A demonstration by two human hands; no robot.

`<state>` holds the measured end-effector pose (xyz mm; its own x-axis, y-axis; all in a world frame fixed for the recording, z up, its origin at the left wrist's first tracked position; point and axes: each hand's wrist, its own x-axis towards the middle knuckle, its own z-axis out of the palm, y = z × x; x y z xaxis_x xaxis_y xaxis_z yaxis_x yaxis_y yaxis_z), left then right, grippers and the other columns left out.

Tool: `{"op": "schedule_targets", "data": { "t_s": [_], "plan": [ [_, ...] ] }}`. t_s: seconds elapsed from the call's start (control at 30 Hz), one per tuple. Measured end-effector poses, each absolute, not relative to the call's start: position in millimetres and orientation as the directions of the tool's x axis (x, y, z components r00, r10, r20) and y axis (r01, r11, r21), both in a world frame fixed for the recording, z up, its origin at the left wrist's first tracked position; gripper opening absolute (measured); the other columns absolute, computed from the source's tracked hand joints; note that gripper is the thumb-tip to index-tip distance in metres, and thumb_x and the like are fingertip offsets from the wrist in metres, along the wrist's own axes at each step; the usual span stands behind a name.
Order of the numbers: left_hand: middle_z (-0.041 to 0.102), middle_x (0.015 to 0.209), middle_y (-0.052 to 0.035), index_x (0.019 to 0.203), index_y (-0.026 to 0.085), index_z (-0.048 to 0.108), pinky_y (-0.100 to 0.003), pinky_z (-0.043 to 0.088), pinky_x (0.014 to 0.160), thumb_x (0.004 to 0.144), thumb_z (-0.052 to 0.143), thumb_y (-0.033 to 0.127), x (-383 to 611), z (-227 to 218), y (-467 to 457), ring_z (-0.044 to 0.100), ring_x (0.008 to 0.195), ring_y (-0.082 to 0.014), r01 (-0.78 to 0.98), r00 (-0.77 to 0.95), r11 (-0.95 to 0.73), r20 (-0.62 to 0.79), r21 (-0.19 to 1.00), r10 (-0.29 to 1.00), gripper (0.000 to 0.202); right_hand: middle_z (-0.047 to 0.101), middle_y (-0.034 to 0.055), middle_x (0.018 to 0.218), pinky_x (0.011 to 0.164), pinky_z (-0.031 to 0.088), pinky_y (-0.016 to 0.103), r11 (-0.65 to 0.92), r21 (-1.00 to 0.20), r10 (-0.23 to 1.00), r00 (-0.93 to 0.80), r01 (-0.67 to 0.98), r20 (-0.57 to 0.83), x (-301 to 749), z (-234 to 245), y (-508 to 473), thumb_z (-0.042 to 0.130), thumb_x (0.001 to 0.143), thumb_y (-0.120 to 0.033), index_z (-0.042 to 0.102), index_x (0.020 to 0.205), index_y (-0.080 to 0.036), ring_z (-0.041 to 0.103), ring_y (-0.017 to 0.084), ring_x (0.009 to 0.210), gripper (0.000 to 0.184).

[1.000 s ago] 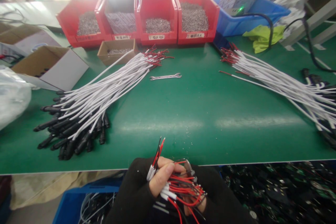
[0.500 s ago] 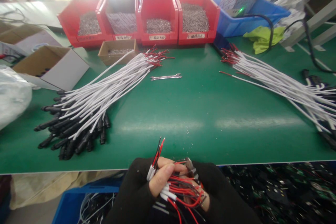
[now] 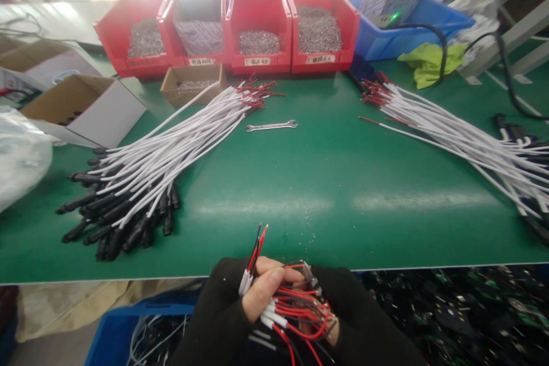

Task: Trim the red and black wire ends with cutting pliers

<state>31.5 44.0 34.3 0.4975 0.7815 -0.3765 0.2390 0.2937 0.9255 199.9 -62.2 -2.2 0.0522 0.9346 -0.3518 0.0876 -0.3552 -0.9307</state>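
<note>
At the bottom centre, my left hand (image 3: 263, 289) is closed on white-jacketed cables with red and black wire ends (image 3: 257, 251). Thumb and index finger pinch one red and black pair pointing right. The tips of that pair meet a pliers-like metal tool (image 3: 311, 277), whose exact kind I cannot make out. My right hand (image 3: 331, 329), closed round the tool, is mostly hidden behind the loose red and black wires (image 3: 302, 311). Both hands are in front of the table's near edge, above the lap.
White cables with black connectors lie in a left bundle (image 3: 171, 143) and a right bundle (image 3: 463, 131). Between them is an open-end wrench (image 3: 271, 126). Red bins (image 3: 259, 63) with small metal parts line the back. A blue crate (image 3: 122, 326) and dark parts (image 3: 463, 314) are below.
Both hands have shifted very slightly left with the wires. The metal tool's head has tilted a little and appears narrower.
</note>
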Motion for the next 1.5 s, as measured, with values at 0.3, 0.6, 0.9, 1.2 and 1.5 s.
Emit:
{"op": "schedule_targets", "data": {
  "t_s": [0.3, 0.6, 0.9, 1.2, 1.5],
  "plan": [
    [0.084, 0.080, 0.0025, 0.082, 0.030, 0.086, -0.020, 0.059, 0.070, 0.091, 0.065, 0.020, 31.8, 34.7, 44.2, 0.079, 0.077, -0.0170, 0.193, 0.498, 0.326, -0.379, 0.925, 0.780, 0.024, 0.078, 0.0007, 0.121, 0.090, 0.065, 0.032, -0.219, -0.961, 0.976, 0.054, 0.170, -0.213, 198.2, 5.0, -48.3, 0.064, 0.096, -0.026, 0.078, 0.115, -0.034, 0.075, 0.026, 0.111, 0.024],
    [0.084, 0.078, 0.0028, 0.081, 0.030, 0.086, -0.020, 0.060, 0.070, 0.090, 0.065, 0.017, 32.8, 34.6, 43.3, 0.079, 0.076, -0.0173, 0.162, 0.504, 0.324, -0.360, 0.932, 0.785, 0.026, 0.072, 0.0073, 0.116, 0.084, 0.063, 0.038, -0.180, -0.956, 0.982, -0.018, 0.230, -0.189, 202.4, 4.2, -46.2, 0.064, 0.102, -0.036, 0.070, 0.112, -0.018, 0.071, 0.021, 0.097, 0.021],
    [0.084, 0.080, 0.0041, 0.084, 0.031, 0.086, -0.017, 0.059, 0.072, 0.092, 0.064, 0.015, 31.6, 34.8, 43.0, 0.079, 0.077, -0.0153, 0.147, 0.523, 0.320, -0.348, 0.936, 0.778, 0.028, 0.069, 0.0078, 0.118, 0.082, 0.062, 0.038, -0.184, -0.954, 0.981, -0.017, 0.237, -0.193, 202.2, 4.3, -46.4, 0.064, 0.102, -0.034, 0.067, 0.120, -0.017, 0.070, 0.020, 0.095, 0.025],
    [0.084, 0.080, 0.0021, 0.086, 0.029, 0.087, -0.019, 0.060, 0.071, 0.093, 0.064, 0.018, 31.0, 33.5, 44.4, 0.079, 0.074, -0.0175, 0.145, 0.548, 0.331, -0.355, 0.932, 0.758, 0.026, 0.076, 0.0068, 0.117, 0.087, 0.063, 0.035, -0.219, -0.955, 0.976, 0.065, 0.202, -0.210, 195.3, 8.4, -44.5, 0.062, 0.103, -0.038, 0.073, 0.110, -0.022, 0.074, 0.021, 0.101, 0.021],
    [0.085, 0.090, 0.0009, 0.090, 0.027, 0.086, -0.025, 0.061, 0.079, 0.093, 0.063, 0.023, 30.9, 36.2, 47.0, 0.079, 0.083, -0.0206, 0.192, 0.530, 0.324, -0.376, 0.926, 0.760, 0.023, 0.082, 0.0077, 0.089, 0.070, 0.066, 0.028, -0.372, -0.928, 0.899, 0.257, 0.017, -0.355, 189.0, 1.0, -50.4, 0.066, 0.098, -0.035, 0.076, 0.096, -0.020, 0.079, 0.022, 0.080, 0.018]
  ]
}}
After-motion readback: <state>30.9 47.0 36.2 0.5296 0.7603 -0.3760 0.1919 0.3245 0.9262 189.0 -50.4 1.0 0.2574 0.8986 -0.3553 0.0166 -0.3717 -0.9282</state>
